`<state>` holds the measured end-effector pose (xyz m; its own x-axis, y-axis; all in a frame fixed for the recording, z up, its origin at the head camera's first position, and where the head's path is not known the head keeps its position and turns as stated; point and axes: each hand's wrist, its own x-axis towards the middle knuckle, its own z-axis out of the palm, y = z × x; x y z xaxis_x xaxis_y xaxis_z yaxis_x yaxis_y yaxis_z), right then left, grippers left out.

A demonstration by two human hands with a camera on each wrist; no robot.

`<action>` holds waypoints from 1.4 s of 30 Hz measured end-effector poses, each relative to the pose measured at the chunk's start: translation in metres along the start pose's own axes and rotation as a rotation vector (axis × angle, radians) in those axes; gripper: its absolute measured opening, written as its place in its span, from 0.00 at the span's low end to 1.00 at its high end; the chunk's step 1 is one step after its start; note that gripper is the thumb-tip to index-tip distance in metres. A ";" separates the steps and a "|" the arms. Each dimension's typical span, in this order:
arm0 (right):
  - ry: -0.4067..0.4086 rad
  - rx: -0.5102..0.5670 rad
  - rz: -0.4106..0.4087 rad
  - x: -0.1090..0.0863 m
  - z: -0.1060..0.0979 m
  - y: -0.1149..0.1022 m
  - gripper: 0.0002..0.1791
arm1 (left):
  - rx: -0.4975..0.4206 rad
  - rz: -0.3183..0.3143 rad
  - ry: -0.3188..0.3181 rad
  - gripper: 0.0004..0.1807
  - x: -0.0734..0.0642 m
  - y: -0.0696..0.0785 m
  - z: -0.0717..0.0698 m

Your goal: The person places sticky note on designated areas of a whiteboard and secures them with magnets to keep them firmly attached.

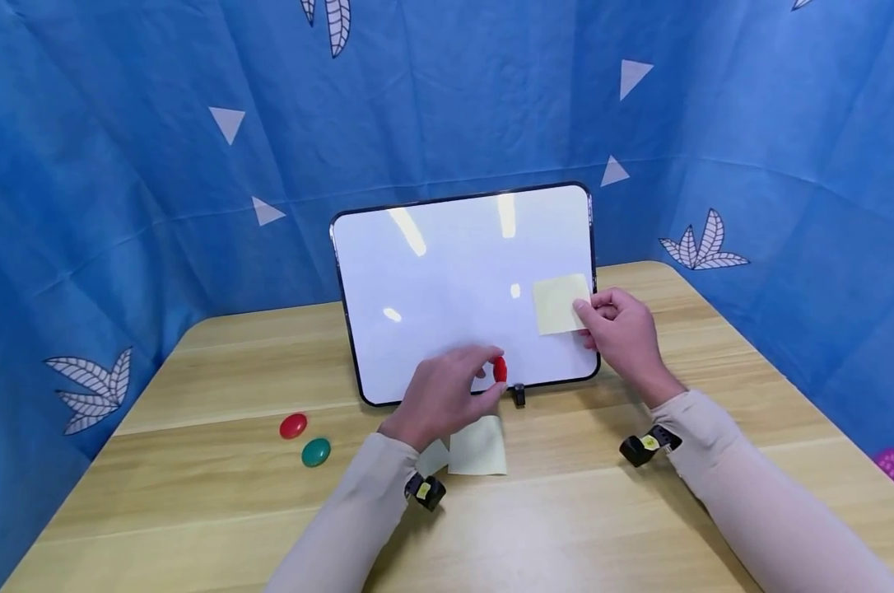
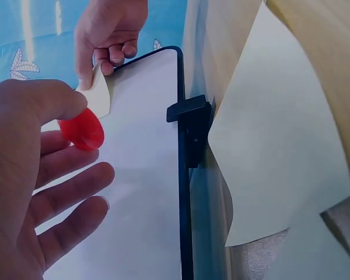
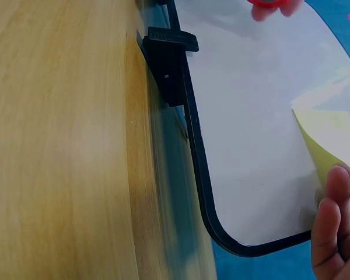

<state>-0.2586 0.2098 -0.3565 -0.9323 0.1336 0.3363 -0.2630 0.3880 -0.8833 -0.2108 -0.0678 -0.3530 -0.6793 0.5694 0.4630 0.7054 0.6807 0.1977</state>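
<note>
My left hand [image 1: 443, 395] pinches a round red magnet [image 1: 500, 369] between thumb and forefinger, in front of the lower part of a whiteboard [image 1: 454, 288]. In the left wrist view the magnet [image 2: 83, 131] is held by its edges, and the other fingers are spread. With thumb and fingers my right hand [image 1: 628, 338] grips the right side of a square pale yellow paper note [image 1: 558, 305]. That note is in front of the board's right part; its near edge curls up from the board in the right wrist view.
The black-framed board leans upright on a small black stand [image 1: 519, 395]. More pale notes [image 1: 480, 449] lie on the wooden table [image 1: 551, 527] below it. To the left are a red magnet [image 1: 294, 426] and a green magnet [image 1: 316, 452]. A blue curtain [image 1: 477, 99] hangs behind.
</note>
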 end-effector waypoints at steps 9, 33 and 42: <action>-0.013 -0.011 -0.012 0.001 0.000 0.000 0.23 | -0.007 0.031 0.056 0.16 0.010 -0.004 -0.005; -0.008 -0.042 -0.001 0.001 -0.002 -0.001 0.24 | -0.120 -0.082 0.170 0.17 0.045 0.006 0.001; -0.004 -0.041 -0.023 0.001 0.001 0.004 0.20 | -0.213 -0.197 0.164 0.20 0.048 0.007 0.009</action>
<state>-0.2606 0.2104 -0.3600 -0.9271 0.1204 0.3550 -0.2743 0.4279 -0.8612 -0.2398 -0.0316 -0.3369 -0.7773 0.3429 0.5275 0.6020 0.6490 0.4652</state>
